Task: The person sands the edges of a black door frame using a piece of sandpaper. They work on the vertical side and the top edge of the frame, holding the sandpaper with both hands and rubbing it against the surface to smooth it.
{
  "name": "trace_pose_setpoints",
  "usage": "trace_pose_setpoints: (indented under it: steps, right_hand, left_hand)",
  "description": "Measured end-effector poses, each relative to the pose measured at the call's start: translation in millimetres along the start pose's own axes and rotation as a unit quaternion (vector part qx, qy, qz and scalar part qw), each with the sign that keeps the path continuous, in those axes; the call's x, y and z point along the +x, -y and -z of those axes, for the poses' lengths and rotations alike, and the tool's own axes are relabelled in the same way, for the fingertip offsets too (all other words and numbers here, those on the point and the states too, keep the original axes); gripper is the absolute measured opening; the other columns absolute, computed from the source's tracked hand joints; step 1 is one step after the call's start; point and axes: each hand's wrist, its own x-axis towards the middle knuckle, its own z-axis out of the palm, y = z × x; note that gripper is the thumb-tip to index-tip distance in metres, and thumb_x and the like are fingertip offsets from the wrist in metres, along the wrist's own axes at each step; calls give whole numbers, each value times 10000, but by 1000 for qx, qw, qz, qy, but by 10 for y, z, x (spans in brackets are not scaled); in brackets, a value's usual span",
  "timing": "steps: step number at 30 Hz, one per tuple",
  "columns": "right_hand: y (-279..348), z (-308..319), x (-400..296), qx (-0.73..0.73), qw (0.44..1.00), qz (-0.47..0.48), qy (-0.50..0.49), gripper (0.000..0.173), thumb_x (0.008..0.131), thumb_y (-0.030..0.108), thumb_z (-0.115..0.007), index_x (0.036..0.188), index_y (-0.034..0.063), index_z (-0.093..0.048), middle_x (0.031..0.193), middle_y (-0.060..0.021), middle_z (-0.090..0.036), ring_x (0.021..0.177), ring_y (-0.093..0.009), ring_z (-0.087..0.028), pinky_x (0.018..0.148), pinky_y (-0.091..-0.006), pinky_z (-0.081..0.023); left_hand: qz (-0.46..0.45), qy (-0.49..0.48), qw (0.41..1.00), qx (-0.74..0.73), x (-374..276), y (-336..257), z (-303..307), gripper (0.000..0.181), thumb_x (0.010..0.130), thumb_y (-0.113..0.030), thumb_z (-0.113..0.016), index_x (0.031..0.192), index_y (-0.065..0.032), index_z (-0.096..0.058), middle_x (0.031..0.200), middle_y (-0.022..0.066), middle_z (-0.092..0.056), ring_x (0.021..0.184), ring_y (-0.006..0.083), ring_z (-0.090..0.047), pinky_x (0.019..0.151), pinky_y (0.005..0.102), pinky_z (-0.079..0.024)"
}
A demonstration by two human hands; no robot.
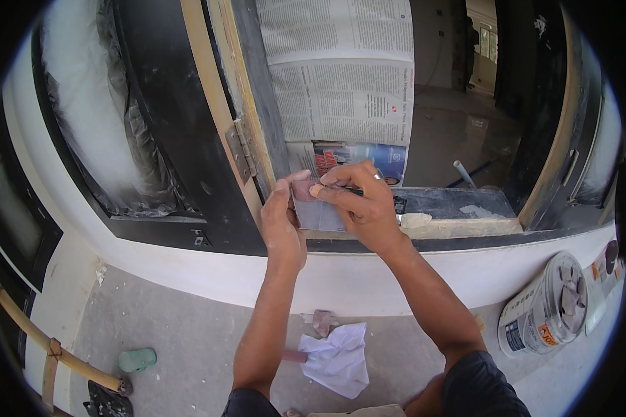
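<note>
Both of my hands are raised in front of the window sill (464, 203). Between them is a piece of sandpaper (318, 215), partly folded, with a reddish face and a grey face showing. My left hand (283, 221) cups its left edge with the fingers upright. My right hand (364, 200) wears a ring and pinches the reddish part between thumb and fingers. The hands hide part of the sill behind them. Newspaper sheets (344, 99) hang over the opening just beyond the hands. A pale scrap (416, 220) sits on the sill to the right.
A metal hinge (242, 148) joins the open black shutter (167, 104) to the frame at left. A paint bucket (527, 318) with sandpaper pieces on its lid stands right. White cloth or paper (339, 359), a green object (137, 359) and a bamboo pole (78, 359) are below.
</note>
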Motion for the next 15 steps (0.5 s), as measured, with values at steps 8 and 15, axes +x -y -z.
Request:
trace_pose_setpoints:
  steps: [8,15]
  right_hand:
    - [0,13,-1,221,955,-196,-42,283,843,89,-761,1116,19,-745,1107,-119,-703,900,-195,-679,768,-307,-562]
    - [94,94,51,312,845,-429,70,270,931,137,-755,1156,-12,-738,995,-63,-743,862,-127,-679,728,-284,-582]
  left_hand:
    - [-63,17,992,109,9,75,18,318,1007,-114,-657,1296,1,-593,1042,77,-711,959,104,-645,870,246,-494]
    - [-117,19,979,164,6,-1,-9,223,997,-57,-644,1211,7,-636,1031,95,-714,978,117,-649,889,254,-496]
